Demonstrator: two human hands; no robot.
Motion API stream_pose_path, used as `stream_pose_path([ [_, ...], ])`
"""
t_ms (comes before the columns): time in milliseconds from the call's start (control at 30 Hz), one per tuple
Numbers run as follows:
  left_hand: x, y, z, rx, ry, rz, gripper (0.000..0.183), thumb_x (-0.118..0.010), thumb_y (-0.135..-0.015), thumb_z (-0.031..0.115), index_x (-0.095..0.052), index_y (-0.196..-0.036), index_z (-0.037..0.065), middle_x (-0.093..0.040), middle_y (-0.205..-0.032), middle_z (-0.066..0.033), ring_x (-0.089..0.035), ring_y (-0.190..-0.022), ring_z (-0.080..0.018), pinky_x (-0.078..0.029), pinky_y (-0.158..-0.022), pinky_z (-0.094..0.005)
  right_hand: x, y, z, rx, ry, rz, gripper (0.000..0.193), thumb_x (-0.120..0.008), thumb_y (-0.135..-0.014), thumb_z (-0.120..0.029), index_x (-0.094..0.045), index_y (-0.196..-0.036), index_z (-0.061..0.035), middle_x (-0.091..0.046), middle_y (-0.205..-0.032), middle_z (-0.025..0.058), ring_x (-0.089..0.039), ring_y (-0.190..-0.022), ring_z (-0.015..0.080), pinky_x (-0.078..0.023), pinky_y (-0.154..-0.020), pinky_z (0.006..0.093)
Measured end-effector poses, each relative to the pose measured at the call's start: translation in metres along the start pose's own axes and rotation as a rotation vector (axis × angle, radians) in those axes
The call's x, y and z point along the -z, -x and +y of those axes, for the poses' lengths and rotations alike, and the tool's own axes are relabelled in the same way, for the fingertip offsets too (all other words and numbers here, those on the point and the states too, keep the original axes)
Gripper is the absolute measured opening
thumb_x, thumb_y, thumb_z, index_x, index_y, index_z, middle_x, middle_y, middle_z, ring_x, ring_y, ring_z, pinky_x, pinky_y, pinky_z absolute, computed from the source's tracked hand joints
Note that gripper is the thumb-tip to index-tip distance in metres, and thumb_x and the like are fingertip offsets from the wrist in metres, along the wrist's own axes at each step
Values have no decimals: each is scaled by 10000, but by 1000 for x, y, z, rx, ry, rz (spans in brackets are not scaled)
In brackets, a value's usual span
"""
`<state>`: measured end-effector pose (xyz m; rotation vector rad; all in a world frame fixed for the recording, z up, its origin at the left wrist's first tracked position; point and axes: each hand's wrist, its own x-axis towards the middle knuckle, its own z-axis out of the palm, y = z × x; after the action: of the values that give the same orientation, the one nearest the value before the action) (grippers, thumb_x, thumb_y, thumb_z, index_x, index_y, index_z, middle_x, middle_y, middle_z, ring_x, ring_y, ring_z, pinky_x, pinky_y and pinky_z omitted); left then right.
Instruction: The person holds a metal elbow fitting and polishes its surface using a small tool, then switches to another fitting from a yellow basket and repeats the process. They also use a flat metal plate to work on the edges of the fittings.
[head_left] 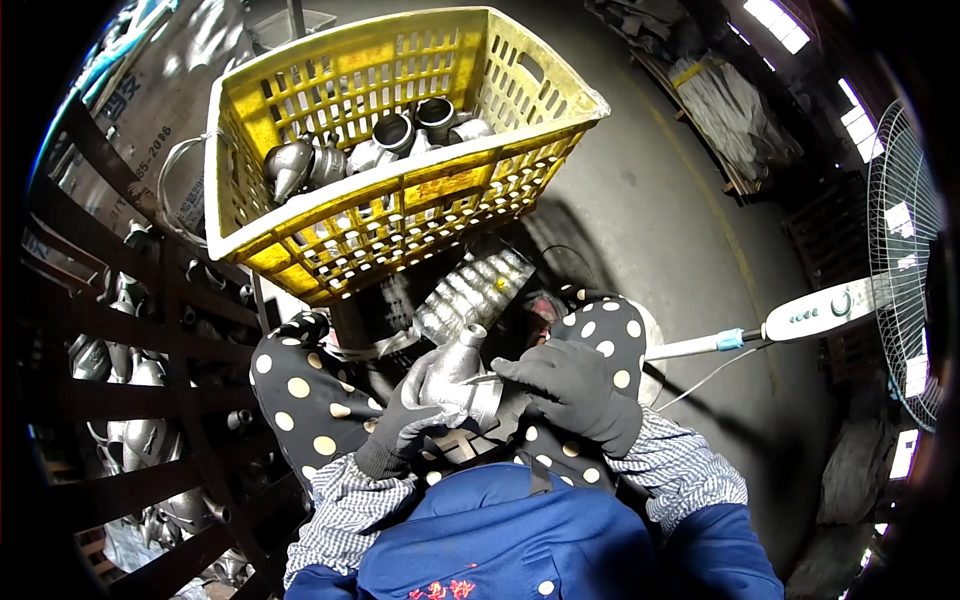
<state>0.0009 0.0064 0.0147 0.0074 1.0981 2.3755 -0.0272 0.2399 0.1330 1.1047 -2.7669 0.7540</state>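
Note:
In the middle, over my lap, is a silver-grey metal casting point(462, 375) with a narrow neck at the top and a wide, ringed round end lower right. My left hand point(405, 420), in a grey glove, is wrapped round its left and lower side. From the right, my right hand point(575, 390), in a dark grey glove, reaches the casting with its fingers bent and pressed together. A thin, narrow piece shows at those fingertips against the casting; its kind is too small to tell.
A yellow plastic crate point(420, 195) with several similar castings point(393, 132) stands ahead. At left, a slatted rack point(190, 380) holds more castings. A ridged metallic piece point(470, 290) lies below the crate. A standing fan point(820, 310) is at right, with stacked sacks point(735, 110) farther back.

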Motion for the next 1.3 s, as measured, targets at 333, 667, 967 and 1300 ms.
stream_pose_path([
  [333, 1, 0, -3, -112, -159, 64, 974, -851, -622, 169, -281, -1400, 34, -410, -1365, -117, -448, -1245, -226, -396, -1033, -362, 6, 7, 9, -145, -376, -26, 428, -641, -707, 27, -658, -1126, -63, -619, -773, 89, -605, -714, 205, -480, -626, 303],
  [667, 7, 0, -7, -182, -313, 115, 990, -859, -606, 177, -286, -1398, 21, -392, -1377, -128, -417, -1270, -234, -354, -1064, -371, 14, -1, -9, -214, -149, -355, 406, -629, -790, -95, -617, -1194, -130, -613, -851, 87, -603, -727, 236, -481, -665, 325],
  [967, 1, -2, -5, -168, -222, 67, 968, -847, -628, 189, -287, -1399, 22, -400, -1371, -130, -434, -1259, -235, -358, -1058, -369, 10, 7, 4, -143, -187, -286, 348, -557, -859, -188, -591, -1206, -182, -568, -785, 56, -590, -680, 234, -463, -596, 345],
  [1300, 3, -1, -6, -195, -293, 103, 983, -852, -615, 160, -281, -1403, 18, -409, -1369, -135, -447, -1249, -241, -387, -1041, -372, 21, 3, -8, -168, -217, -306, 416, -679, -770, -123, -636, -1178, -192, -571, -740, 60, -573, -668, 218, -450, -605, 324],
])
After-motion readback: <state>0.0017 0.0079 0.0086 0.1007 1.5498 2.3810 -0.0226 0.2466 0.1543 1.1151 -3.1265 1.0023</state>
